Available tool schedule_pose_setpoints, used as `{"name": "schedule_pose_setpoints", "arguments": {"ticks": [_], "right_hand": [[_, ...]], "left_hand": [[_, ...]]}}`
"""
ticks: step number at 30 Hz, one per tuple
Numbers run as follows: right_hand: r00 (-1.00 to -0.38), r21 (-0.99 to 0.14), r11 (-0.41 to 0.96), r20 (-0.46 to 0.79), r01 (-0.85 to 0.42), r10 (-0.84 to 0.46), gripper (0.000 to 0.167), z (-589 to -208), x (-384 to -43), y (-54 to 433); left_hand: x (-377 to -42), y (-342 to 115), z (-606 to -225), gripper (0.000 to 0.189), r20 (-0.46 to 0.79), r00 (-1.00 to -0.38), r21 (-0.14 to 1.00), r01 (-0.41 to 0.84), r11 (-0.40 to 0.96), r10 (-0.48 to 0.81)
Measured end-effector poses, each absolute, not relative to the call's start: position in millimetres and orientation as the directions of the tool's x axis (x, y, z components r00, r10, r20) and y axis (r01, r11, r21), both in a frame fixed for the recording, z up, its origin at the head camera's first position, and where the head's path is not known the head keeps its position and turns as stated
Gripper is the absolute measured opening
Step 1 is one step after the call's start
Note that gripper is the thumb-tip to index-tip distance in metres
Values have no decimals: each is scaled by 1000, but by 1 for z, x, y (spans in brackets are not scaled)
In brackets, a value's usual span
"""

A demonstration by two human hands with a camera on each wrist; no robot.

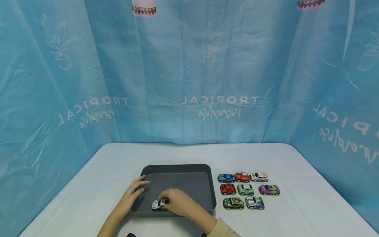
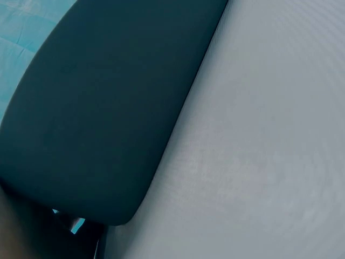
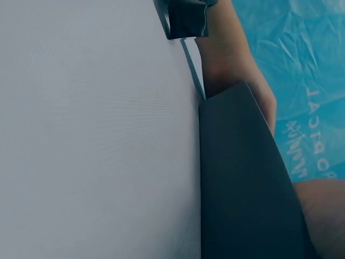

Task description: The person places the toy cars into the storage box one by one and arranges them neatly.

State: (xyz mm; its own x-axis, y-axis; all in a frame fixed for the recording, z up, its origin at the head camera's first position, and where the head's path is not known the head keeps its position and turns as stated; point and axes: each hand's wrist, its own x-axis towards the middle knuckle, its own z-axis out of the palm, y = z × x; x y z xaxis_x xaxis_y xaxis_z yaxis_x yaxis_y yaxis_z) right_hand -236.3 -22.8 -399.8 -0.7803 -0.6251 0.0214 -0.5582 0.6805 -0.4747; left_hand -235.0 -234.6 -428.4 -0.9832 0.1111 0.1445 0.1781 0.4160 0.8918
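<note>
A white-and-black toy car [image 1: 157, 205] sits near the front left corner inside a dark grey tray [image 1: 211, 184]. My right hand [image 1: 178, 200] reaches over the tray's front rim and pinches this car between thumb and fingers. At the left side, my left hand [image 1: 130, 196] rests on the rim with its fingers loosely extended over the inside. The left wrist view is mostly filled by the tray's outer wall [image 2: 108, 97]. In the right wrist view, the tray wall [image 3: 242, 183] stands between both hands, and the car is hidden.
Right of the tray, several toy cars stand in loose rows, among them a blue car [image 1: 226, 178], a purple car [image 1: 269, 190] and a green camouflage car [image 1: 233, 203]. A white cloth [image 1: 251, 156] covers the table; a blue curtain [image 1: 160, 65] hangs behind and at both sides.
</note>
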Motion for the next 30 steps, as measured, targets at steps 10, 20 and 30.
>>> {"name": "schedule_pose_setpoints", "arguments": {"ticks": [10, 20, 30], "right_hand": [[-786, -490, 670, 51, -557, -616, 23, -402, -232, -17], [-792, -550, 614, 154, -566, -591, 29, -398, -230, -8], [-796, -545, 604, 226, -582, -562, 30, -393, -224, 10]], "left_hand": [[-236, -235, -432, 32, 160, -981, 883, 191, 428, 106], [-235, -235, -430, 32, 177, -978, 882, 206, 424, 107], [-235, -235, -431, 31, 184, -977, 877, 211, 432, 104]]}}
